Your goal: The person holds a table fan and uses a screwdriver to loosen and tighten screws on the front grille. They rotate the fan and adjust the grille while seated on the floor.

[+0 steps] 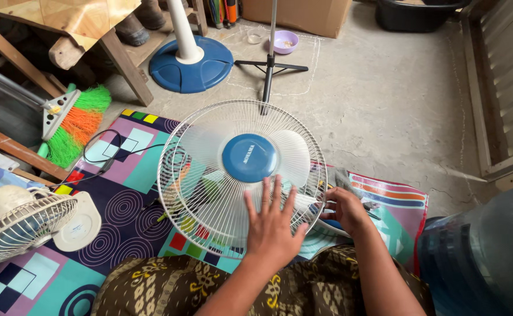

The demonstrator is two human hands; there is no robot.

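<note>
A white wire fan grille (pixel 209 175) with a round blue centre cap (pixel 249 158) lies tilted over my lap, white blades showing behind it. My left hand (pixel 272 225) rests flat on the grille's lower part just below the cap, fingers spread. My right hand (pixel 345 209) is at the grille's right rim with its fingers curled around the edge. Some small dark items lie beside that hand, but I cannot make them out.
A patterned mat (pixel 122 205) covers the floor, with a black cable (pixel 101 155) on it. A small white fan (pixel 22 225) lies at the left near a green and orange broom (pixel 72 123). A blue fan base (pixel 191 64), a tripod stand (pixel 270 64), a purple bowl (pixel 284 42) and a blue water jug (pixel 484 251) surround me.
</note>
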